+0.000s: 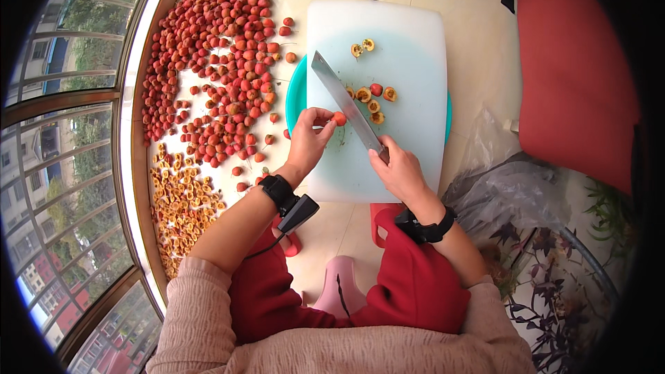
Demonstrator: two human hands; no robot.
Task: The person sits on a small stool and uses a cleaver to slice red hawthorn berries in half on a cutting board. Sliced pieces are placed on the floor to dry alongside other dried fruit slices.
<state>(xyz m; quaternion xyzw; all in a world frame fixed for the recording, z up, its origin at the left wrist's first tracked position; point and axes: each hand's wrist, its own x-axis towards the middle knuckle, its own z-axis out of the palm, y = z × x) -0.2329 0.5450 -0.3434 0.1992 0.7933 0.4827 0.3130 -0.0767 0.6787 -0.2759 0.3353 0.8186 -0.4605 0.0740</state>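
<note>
A white plastic cutting board (415, 166) lies over a teal basin (295, 94). Between the thumb and fingers of my left hand (311, 137) is a small red fruit (339, 118), which looks like a hawthorn, above the board's left half. My right hand (400, 169) grips the handle of a kitchen knife (345, 101), its wide blade slanting up and left, close beside the fruit. Beyond the blade, a whole red fruit (376, 89) and several cut halves (389, 94) are on the board. Two more halves (368, 44) sit farther up.
Many whole red fruits (223, 26) cover the floor at the left, by the barred window (67, 114). Cut, drying pieces (187, 202) lie below them. To the right are a red padded object (576, 72), clear plastic bags (509, 182) and purple-leaved plants (545, 291).
</note>
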